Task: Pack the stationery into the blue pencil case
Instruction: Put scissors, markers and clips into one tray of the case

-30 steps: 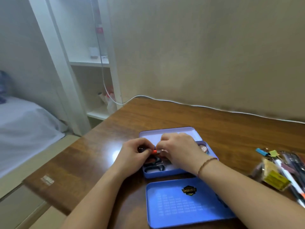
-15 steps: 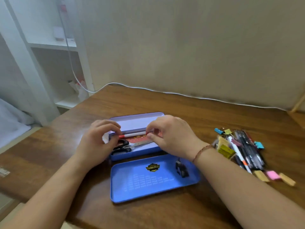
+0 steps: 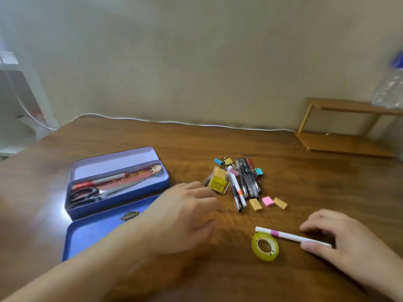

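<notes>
On blue lid (image 3: 91, 236), dark oval emblem (image 3: 130, 216), lettering blurred, unreadable

Looks like a home study corner to me; I'm over a wooden desk (image 3: 152, 136) pushed against a plain beige wall (image 3: 196, 51); white shelving (image 3: 32, 83) left of the desk, a white cable (image 3: 174, 122) along its back edge, a small wooden rack (image 3: 340, 127) at its far right.

Left hand (image 3: 183, 216) motion-blurred, covering part of flat blue metal lid (image 3: 91, 234); clear plastic bottle (image 3: 390, 86) cut by right edge.
</notes>
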`<state>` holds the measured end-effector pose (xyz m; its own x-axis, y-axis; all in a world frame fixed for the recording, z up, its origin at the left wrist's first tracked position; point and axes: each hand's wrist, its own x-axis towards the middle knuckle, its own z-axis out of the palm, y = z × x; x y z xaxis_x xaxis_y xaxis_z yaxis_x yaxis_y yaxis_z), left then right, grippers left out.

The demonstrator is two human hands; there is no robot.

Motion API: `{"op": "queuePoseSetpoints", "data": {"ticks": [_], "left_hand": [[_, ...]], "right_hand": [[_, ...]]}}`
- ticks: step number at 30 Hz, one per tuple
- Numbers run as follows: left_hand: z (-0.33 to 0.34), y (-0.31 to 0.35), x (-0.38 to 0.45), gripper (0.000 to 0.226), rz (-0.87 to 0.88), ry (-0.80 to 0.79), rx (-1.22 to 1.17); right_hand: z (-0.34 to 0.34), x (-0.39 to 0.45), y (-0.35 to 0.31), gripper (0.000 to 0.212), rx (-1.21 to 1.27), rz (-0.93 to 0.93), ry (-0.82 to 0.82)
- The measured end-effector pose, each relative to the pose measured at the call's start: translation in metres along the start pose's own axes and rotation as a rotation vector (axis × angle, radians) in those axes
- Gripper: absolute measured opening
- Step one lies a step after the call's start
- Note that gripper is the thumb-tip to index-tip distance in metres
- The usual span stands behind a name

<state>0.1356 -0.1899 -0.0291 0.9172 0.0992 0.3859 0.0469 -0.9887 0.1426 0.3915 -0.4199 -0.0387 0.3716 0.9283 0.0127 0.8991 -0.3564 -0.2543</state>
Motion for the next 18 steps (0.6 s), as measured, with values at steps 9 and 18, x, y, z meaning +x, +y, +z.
{"op": "queuePoseSetpoints", "data": {"ticks": [9,18], "left_hand": [[0.018,0.027,0.02,0.041,0.034,0.053,0.092],[-0.034,-0.065,-0.049,0.023,-0.199,0.228,0.101]], "right_hand": [[0.008,0.024,-0.065,0.006,0.072,-0.213,0.403],[0.024,0.135,-0.177,0.009,0.061,-0.615,0.501]]}}
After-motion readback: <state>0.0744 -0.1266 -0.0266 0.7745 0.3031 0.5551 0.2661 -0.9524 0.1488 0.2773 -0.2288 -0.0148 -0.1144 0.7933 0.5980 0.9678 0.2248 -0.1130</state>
